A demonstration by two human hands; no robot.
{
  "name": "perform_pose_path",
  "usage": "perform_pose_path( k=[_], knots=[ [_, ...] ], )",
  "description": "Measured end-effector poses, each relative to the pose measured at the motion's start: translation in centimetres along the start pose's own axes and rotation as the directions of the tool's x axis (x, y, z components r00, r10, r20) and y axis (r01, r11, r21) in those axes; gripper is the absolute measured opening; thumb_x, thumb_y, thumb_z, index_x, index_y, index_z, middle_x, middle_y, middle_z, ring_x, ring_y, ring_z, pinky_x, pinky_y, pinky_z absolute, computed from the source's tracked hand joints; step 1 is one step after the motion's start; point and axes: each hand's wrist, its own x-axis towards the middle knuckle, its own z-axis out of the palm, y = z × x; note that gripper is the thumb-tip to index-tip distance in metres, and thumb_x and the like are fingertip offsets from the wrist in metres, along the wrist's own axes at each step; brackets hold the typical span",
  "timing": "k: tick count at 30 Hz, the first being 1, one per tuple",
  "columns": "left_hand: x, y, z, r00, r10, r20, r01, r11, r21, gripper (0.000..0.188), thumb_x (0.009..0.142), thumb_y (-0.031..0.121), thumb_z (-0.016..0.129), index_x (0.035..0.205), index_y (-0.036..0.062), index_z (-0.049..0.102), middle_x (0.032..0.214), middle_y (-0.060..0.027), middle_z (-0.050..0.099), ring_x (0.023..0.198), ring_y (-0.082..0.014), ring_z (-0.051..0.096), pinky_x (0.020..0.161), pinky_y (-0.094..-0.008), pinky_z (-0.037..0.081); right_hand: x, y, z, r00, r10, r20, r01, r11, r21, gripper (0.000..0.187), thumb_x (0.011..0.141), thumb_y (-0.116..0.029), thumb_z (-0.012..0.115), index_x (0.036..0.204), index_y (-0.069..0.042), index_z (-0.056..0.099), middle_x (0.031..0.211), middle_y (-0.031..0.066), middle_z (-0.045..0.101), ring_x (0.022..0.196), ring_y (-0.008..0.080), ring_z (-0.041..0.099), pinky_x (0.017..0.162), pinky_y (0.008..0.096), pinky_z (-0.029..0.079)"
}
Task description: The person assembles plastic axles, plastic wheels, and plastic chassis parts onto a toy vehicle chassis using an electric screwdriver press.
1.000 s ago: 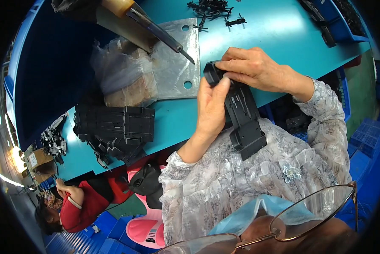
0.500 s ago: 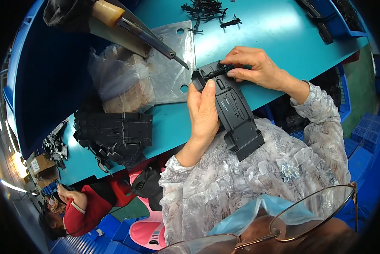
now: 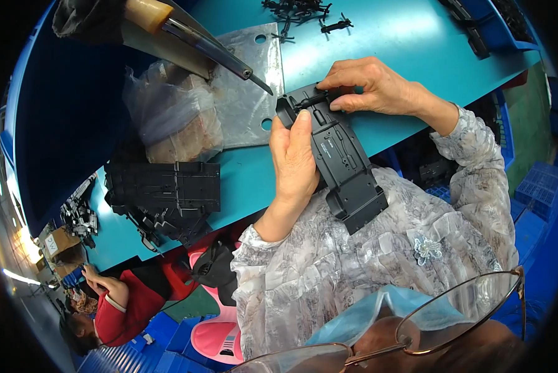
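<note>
One long black plastic housing (image 3: 341, 161) lies slanted over the near edge of the teal table (image 3: 409, 50), its long axis running from the upper left on the table down to the lower right over the lap. The left hand (image 3: 294, 158) grips its left side, thumb pressed near the top; the right hand (image 3: 372, 87) pinches one small black clip (image 3: 313, 99) at its upper end. One stack of similar black parts (image 3: 164, 186) sits well to the left

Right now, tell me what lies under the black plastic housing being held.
Under the far end of the black plastic housing: teal worktable and the metal plate corner. Its near end overhangs the patterned sleeve. The left hand hides its left edge.
</note>
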Motion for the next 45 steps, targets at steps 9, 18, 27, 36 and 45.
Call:
perform_pose_path(
  k=[9,18,27,36,45],
  knots=[
    [0.2,0.6,0.4,0.997,-0.053,0.06,0.055,0.998,-0.029,0.021,0.089,0.014,0.04,0.102,-0.0017,0.041,0.089,-0.0088,0.054,0.074,-0.0106,0.055,0.061,-0.0229,0.048,1.2,-1.0,-0.6,0.942,0.318,0.109,-0.333,0.926,0.177,0.027,0.067,-0.007,0.066,0.089,0.005,0.057,0.075,0.0086,0.056,0.061,0.0179,0.057,0.053,0.0253,0.049],
    [-0.1,0.2,0.4,0.997,-0.061,0.047,0.063,0.997,-0.043,0.024,0.089,0.017,0.039,0.102,-0.0028,0.042,0.089,-0.0117,0.055,0.072,-0.0144,0.058,0.061,-0.026,0.05,0.6,-0.6,-0.5,0.994,-0.041,0.098,0.049,0.996,-0.078,0.026,0.069,-0.008,0.065,0.089,0.007,0.058,0.071,0.0115,0.056,0.06,0.0223,0.058,0.05,0.0298,0.046],
    [-0.2,0.2,0.5,0.998,-0.04,0.053,0.041,0.999,-0.025,0.024,0.088,0.017,0.04,0.102,-0.003,0.043,0.088,-0.011,0.055,0.071,-0.0148,0.057,0.061,-0.0261,0.05,1.2,-2.5,0.2,0.904,0.42,0.085,-0.428,0.896,0.122,0.02,0.069,0.002,0.062,0.088,0.005,0.056,0.081,0.0125,0.058,0.063,0.0173,0.059,0.05,0.0255,0.049],
    [0.5,-0.6,1.0,0.991,0.132,-0.01,-0.131,0.99,0.057,0.019,0.088,0.014,0.042,0.103,0.0024,0.042,0.093,-0.0053,0.051,0.08,-0.0103,0.051,0.07,-0.0238,0.043,-1.1,-4.4,2.8,0.98,-0.113,-0.164,0.019,0.872,-0.49,0.024,0.07,-0.008,0.054,0.091,0.004,0.05,0.076,0.0156,0.051,0.063,0.0323,0.051,0.058,0.0389,0.041],
    [0.5,-0.7,2.3,0.955,0.256,0.148,-0.289,0.7,0.653,0.04,0.09,0.03,0.04,0.113,-0.0026,0.037,0.073,-0.0024,0.048,0.057,-0.0067,0.045,0.048,-0.0198,0.041,-1.1,-3.3,1.5,0.859,0.51,0.044,-0.41,0.635,0.655,0.034,0.082,-0.023,0.053,0.102,0.003,0.051,0.08,0.0035,0.056,0.063,0.0054,0.05,0.06,0.0187,0.043]
  ],
)
